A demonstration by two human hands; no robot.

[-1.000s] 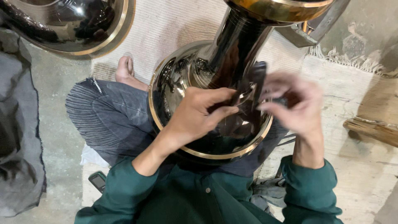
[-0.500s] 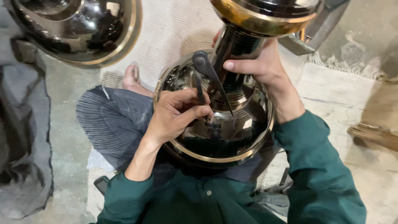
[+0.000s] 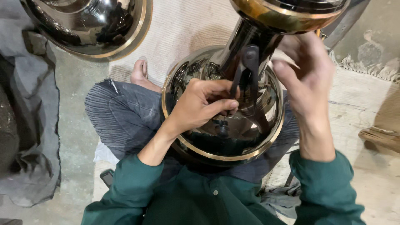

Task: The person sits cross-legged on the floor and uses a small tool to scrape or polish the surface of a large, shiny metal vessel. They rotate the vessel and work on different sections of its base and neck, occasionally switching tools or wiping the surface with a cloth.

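The person is sitting cross-legged on a pale woven mat, and a large polished metal vessel with a brass-coloured rim is resting in the lap, over the grey trousers. The vessel's dark neck is rising toward the camera and is ending in a flared brass-coloured top.

The left hand is lying on the vessel's rounded shoulder, its fingers curled in and pinching the lower end of a dark, slim tool that is leaning against the neck (whether the grip is tight, I cannot tell).

The right hand is hanging just beside the neck, under the flared top, fingers loosely spread and half open; it is holding nothing that shows.

1 bare foot is poking out beyond the knee, on the mat. A 2nd shiny bowl-shaped vessel is standing at the mat's far left corner, well apart from the hands, and a grey cloth is lying on the floor to the left.
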